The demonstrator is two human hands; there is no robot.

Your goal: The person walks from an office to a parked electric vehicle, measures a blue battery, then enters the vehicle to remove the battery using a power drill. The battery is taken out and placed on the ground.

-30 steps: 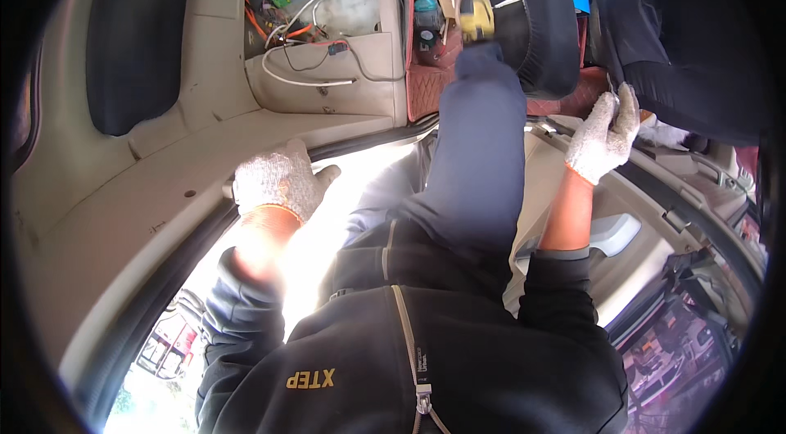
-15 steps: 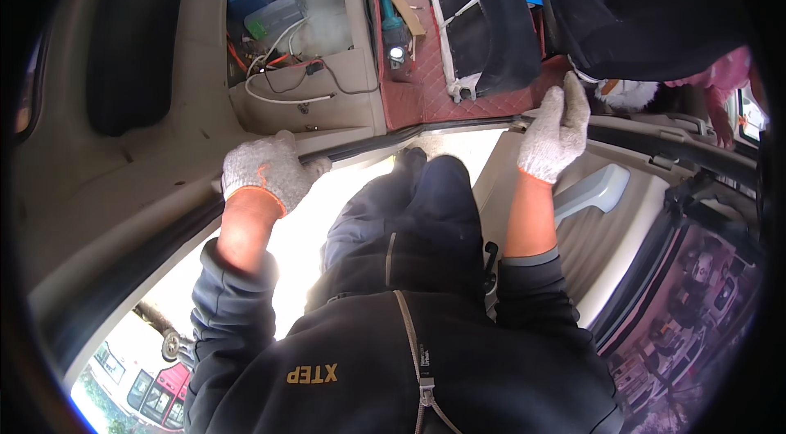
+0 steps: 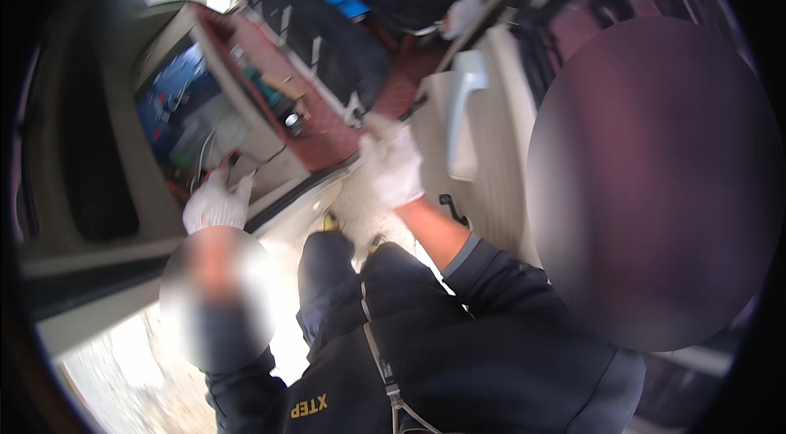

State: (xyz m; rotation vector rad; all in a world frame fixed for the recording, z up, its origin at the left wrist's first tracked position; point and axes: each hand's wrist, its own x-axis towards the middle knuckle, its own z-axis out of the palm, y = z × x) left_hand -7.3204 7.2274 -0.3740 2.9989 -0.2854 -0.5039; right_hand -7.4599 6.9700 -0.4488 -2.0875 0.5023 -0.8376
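My left hand point(image 3: 218, 203), in a white knitted glove, is at the near edge of an open compartment point(image 3: 274, 180) in the vehicle. Its thumb and fingers look apart, with the fingertips beside a dark wire point(image 3: 264, 159); whether they touch it is unclear. Behind them, blue batteries point(image 3: 182, 74) and loose pale wires point(image 3: 205, 154) lie in the compartment. My right hand point(image 3: 391, 162), gloved too, is above the door sill close to the red quilted floor mat point(image 3: 327, 146). Motion smears its fingers, so their grip is hidden.
On the red mat lie a teal tool point(image 3: 268, 92) and a lit lamp point(image 3: 292, 120). A black seat cushion point(image 3: 327, 45) stands beyond. At right is the open door with a pale grab handle point(image 3: 465, 106) and a black crank point(image 3: 449, 205). Blurred ovals cover two patches.
My view has turned and shifted. My left hand has moved from the sill to the compartment's wires. My right hand has come away from the far door edge towards the middle.
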